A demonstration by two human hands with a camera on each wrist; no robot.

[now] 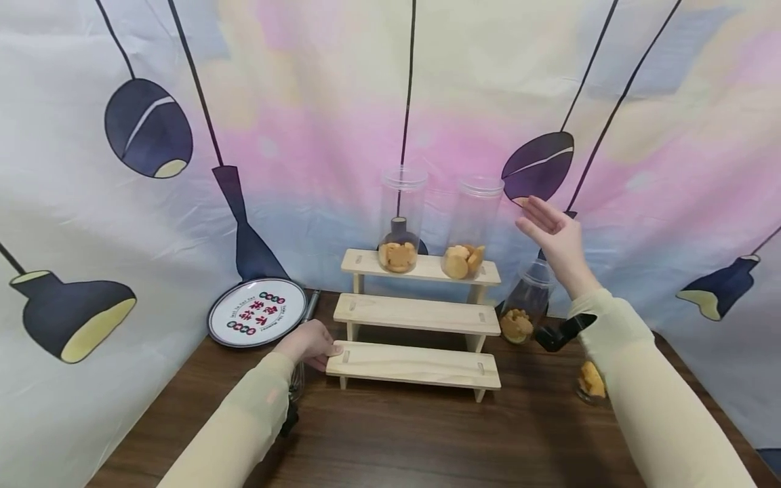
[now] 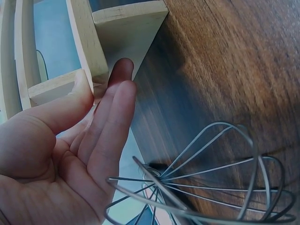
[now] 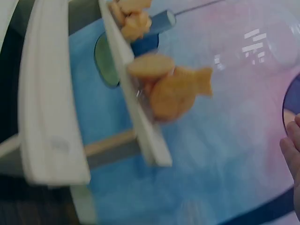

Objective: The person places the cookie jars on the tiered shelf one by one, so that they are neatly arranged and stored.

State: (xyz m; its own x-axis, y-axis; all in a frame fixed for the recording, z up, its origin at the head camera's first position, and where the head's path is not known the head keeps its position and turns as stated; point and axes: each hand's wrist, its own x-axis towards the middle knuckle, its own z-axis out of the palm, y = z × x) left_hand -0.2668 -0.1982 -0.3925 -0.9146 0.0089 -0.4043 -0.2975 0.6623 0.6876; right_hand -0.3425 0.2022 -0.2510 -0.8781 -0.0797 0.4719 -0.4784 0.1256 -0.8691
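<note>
A three-step wooden rack stands on the dark table. Thumb and fingers of my left hand pinch the left end of its lowest board; the left wrist view shows the thumb on top and fingers beneath. On the top board stand two clear jars, a left jar and a right jar, both with biscuits at the bottom. My right hand is raised just right of the right jar, apart from it, fingers extended and holding nothing. Only its fingertips show in the right wrist view.
A third jar with biscuits stands right of the rack, behind the right forearm. Another container of biscuits is partly hidden by the right sleeve. A round white tray with red lettering leans at left. A wire whisk lies beside the left hand.
</note>
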